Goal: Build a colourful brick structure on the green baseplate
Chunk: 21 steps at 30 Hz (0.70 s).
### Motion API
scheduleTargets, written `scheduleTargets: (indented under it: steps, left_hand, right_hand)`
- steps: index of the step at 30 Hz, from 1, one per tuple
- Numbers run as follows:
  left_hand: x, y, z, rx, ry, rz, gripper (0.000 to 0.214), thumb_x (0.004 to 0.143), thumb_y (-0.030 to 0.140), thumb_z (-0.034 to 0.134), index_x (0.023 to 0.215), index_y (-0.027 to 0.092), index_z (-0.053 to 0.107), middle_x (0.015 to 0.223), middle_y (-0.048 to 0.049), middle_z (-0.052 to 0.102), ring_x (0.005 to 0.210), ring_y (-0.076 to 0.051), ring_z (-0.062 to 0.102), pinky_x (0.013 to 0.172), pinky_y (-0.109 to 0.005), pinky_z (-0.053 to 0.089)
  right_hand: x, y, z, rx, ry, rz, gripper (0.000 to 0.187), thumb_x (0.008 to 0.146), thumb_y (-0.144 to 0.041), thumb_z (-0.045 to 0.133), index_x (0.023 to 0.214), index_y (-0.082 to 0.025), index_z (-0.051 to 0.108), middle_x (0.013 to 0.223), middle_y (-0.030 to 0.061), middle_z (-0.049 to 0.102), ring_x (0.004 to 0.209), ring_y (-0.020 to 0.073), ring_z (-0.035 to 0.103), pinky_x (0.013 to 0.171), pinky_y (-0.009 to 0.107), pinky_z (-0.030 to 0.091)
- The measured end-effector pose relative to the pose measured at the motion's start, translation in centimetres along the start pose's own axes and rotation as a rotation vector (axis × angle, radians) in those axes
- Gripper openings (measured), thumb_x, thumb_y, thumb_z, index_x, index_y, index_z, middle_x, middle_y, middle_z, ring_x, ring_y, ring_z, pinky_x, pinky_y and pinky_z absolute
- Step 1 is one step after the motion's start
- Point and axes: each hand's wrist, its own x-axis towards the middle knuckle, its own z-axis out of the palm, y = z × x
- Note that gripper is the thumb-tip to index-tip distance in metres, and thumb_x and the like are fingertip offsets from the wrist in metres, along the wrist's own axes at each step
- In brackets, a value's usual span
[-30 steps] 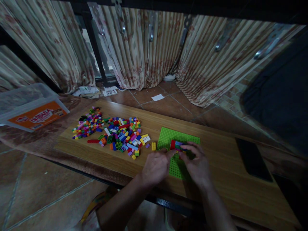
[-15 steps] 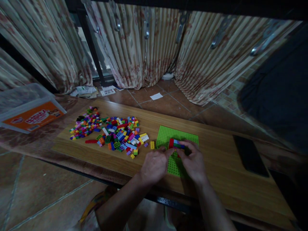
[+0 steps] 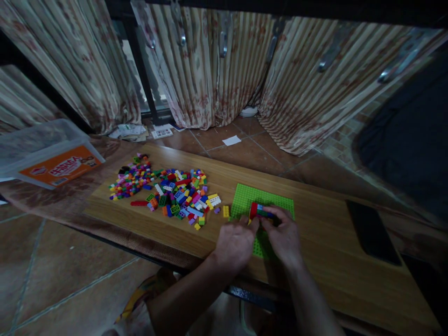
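Note:
A small build of toy bricks (image 3: 254, 209), with red, blue, green and yellow parts showing, is on or just over the green baseplate (image 3: 245, 193). My right hand (image 3: 285, 238) grips it from the right, thumb and fingers closed around its end. On the near left side, my left hand (image 3: 235, 243) has its bent fingers closed against the build's lower edge. Both hands hide much of the build and the near part of the plate. A single yellow brick (image 3: 226, 211) lies just left of the plate.
Loose coloured bricks (image 3: 182, 196) lie in a spread pile on the wooden table (image 3: 322, 238), left of the plate. A clear plastic box (image 3: 63, 165) with an orange label stands farther left. A dark flat slab (image 3: 373, 232) lies at the right. Curtains hang behind.
The whole view has shifted slightly, so things appear a little farther right. My left hand's fingers have moved a little against the near side of the build; my right hand keeps its grip.

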Motion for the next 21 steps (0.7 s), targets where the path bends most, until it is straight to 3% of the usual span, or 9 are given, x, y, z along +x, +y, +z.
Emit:
scheduleTargets:
  steps: [6, 11, 16, 18, 21]
  left_hand:
    - [0.0, 0.2, 0.5, -0.004, 0.023, -0.002, 0.04, 0.093, 0.015, 0.035, 0.131, 0.018, 0.049, 0.105, -0.0105, 0.064, 0.086, -0.024, 0.065, 0.069, -0.033, 0.053]
    - [-0.6, 0.0, 0.5, -0.121, 0.08, 0.007, 0.045, 0.09, 0.018, 0.043, 0.135, 0.019, 0.045, 0.105, -0.0088, 0.065, 0.086, -0.023, 0.065, 0.071, -0.032, 0.054]
    - [-0.8, 0.1, 0.3, -0.32, 0.338, -0.003, 0.036, 0.096, 0.025, 0.036, 0.128, 0.017, 0.05, 0.101, -0.0077, 0.068, 0.085, -0.02, 0.066, 0.076, -0.032, 0.054]
    - [-0.9, 0.3, 0.2, -0.416, 0.469, 0.033, 0.028, 0.097, 0.026, 0.035, 0.113, 0.017, 0.057, 0.093, -0.0064, 0.069, 0.081, -0.017, 0.066, 0.075, -0.029, 0.053]
    - [-1.1, 0.6, 0.0, -0.516, 0.657, 0.169, 0.022, 0.094, 0.024, 0.039, 0.093, 0.015, 0.059, 0.078, -0.0048, 0.068, 0.07, -0.014, 0.064, 0.07, -0.026, 0.052]
  right_hand:
    - [0.1, -0.1, 0.0, 0.015, -0.023, 0.033, 0.027, 0.073, -0.038, 0.063, 0.094, -0.022, 0.071, 0.11, 0.0084, 0.064, 0.105, 0.0248, 0.058, 0.1, 0.047, 0.04]
    - [0.3, -0.2, -1.4, 0.002, -0.022, 0.071, 0.032, 0.072, -0.042, 0.067, 0.097, -0.023, 0.071, 0.109, 0.0078, 0.067, 0.104, 0.0271, 0.06, 0.098, 0.049, 0.041]
    - [0.0, -1.4, -1.9, 0.041, 0.216, 0.081, 0.035, 0.077, -0.046, 0.064, 0.099, -0.019, 0.071, 0.102, 0.0111, 0.07, 0.092, 0.028, 0.065, 0.086, 0.047, 0.049]
    - [-0.6, -2.3, -1.4, 0.082, 0.217, 0.078, 0.034, 0.079, -0.047, 0.062, 0.095, -0.019, 0.071, 0.095, 0.0102, 0.071, 0.086, 0.0265, 0.066, 0.084, 0.045, 0.05]
    - [-1.6, -3.4, -0.3, 0.144, 0.114, 0.058, 0.032, 0.08, -0.048, 0.063, 0.092, -0.019, 0.071, 0.092, 0.0078, 0.073, 0.084, 0.0248, 0.067, 0.08, 0.04, 0.052]
